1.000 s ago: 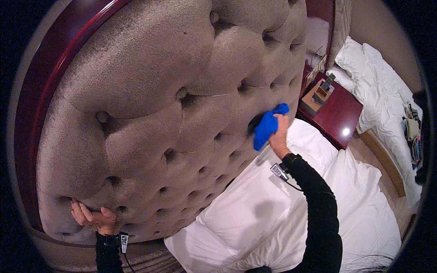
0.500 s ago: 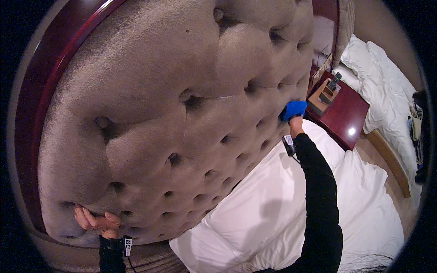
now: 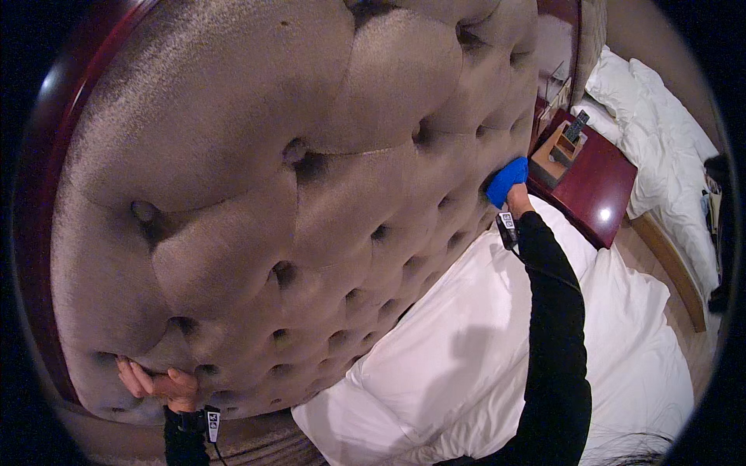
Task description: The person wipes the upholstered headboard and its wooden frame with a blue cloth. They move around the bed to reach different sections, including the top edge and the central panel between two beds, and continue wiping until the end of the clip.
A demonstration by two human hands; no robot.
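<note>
A tufted grey-brown upholstered headboard with deep button dimples takes up most of the view. Against its far right part, my right hand presses a blue cloth, arm stretched out over the bed. The cloth hides the fingertips. My left hand rests on the lower left of the padding with nothing in it. Its fingers are slightly bent and apart, the thumb standing off to the right. Both wrists carry a small device with a label and a cable.
White bedding lies below the headboard. Beyond it stands a dark red nightstand with a wooden organizer holding a remote control. A second bed with white covers is farther right. Glossy red wood frame borders the headboard.
The headboard has shifted slightly left in view. My right hand has turned, so the blue cloth now tilts more upright against the padding. My left hand keeps its place on the headboard.
</note>
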